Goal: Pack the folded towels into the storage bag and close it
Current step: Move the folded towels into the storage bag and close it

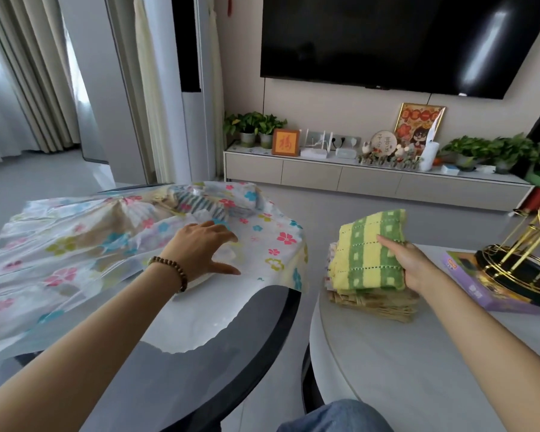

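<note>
Right hand [413, 265] gripping towel [367, 254] — lifted.

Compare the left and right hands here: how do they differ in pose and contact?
The left hand lies spread, fingers fairly straight, on the floral storage bag; the right hand curls round the green-and-yellow towel atop the stack. The left wrist wears a bead bracelet; the right wrist is bare. The left hand is over the dark glass table, the right over the pale table. Both forearms are bare and reach forward.

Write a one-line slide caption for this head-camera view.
Left hand rests on floral storage bag; right hand grips green-yellow towel atop the stack.
</note>
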Action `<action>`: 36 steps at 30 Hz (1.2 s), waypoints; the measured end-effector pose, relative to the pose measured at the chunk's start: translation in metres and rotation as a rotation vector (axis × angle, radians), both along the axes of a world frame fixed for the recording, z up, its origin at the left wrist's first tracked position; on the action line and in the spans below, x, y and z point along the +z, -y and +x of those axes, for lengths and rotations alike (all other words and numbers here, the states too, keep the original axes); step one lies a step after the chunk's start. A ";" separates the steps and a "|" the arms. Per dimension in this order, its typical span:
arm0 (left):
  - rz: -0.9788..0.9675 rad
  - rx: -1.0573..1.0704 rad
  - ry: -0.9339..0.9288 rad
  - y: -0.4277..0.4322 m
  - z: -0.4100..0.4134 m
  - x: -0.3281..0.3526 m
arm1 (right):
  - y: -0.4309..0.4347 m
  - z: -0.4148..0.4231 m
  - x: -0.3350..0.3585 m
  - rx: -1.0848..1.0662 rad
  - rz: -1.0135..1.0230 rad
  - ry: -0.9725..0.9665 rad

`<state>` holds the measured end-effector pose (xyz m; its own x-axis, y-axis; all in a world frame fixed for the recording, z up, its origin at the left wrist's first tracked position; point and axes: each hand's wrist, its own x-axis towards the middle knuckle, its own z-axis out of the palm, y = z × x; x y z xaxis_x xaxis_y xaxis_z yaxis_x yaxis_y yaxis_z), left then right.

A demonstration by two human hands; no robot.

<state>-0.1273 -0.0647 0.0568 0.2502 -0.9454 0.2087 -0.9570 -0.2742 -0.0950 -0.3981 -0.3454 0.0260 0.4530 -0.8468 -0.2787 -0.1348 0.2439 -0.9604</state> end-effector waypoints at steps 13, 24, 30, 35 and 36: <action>-0.330 0.148 -0.150 -0.126 0.053 0.020 | -0.174 0.062 0.032 0.852 0.176 0.105; -0.651 0.117 -0.504 -0.122 0.076 0.059 | -0.232 0.235 -0.001 0.688 0.456 0.328; -0.673 0.077 -0.552 -0.116 0.080 0.056 | -0.186 0.268 -0.023 0.217 0.466 0.622; -0.585 0.069 -0.505 -0.112 0.075 0.050 | -0.181 0.248 -0.050 0.262 0.428 0.443; -0.565 0.078 -0.487 -0.112 0.073 0.049 | -0.181 0.241 -0.050 0.281 0.413 0.435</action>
<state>-0.0543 0.0474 0.1061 0.5004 -0.7029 0.5055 -0.8305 -0.2246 0.5097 -0.1568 -0.1648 -0.0237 0.7854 -0.5431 -0.2970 0.1322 0.6159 -0.7766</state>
